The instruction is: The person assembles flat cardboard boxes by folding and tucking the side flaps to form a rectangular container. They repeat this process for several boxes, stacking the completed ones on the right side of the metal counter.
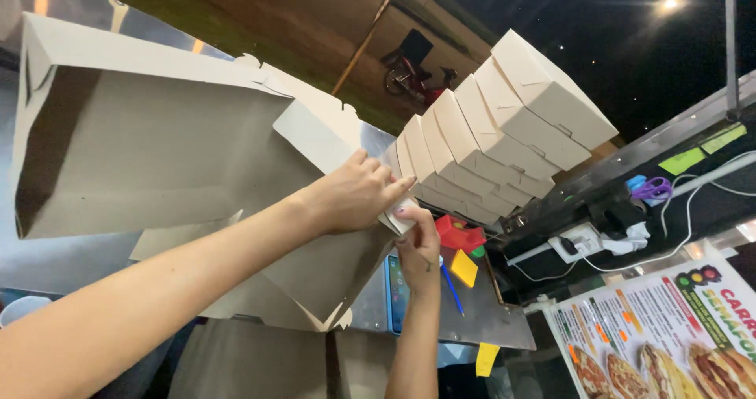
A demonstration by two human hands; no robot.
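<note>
Open box: a large pale cardboard box (142,131), half folded, lies tilted on the steel counter (39,257) — its hollow inside shows nothing in it.
Lower panel: a second cardboard panel (315,281) of the same box hangs below the forearms, its corner pointing down.
Box stack: a row of closed white boxes (504,123) leans in a fan behind the hands, near the flap; what is in them cannot be told.
Poster: a printed menu sheet (669,328) with food pictures sits at lower right, well apart from the hands.
Sticky notes: a green note (682,160) on the dark shelf, a yellow note (464,268) and a red piece (459,234) just beside the right hand.
Left hand: left hand (354,198) lies on the box flap (398,218), fingers together and pressing on its edge.
Right hand: right hand (417,245) comes up from below — fingers pinch the same flap, touching the left fingertips.
Phone: a blue phone (396,293) lies flat on the counter beside the right wrist.
</note>
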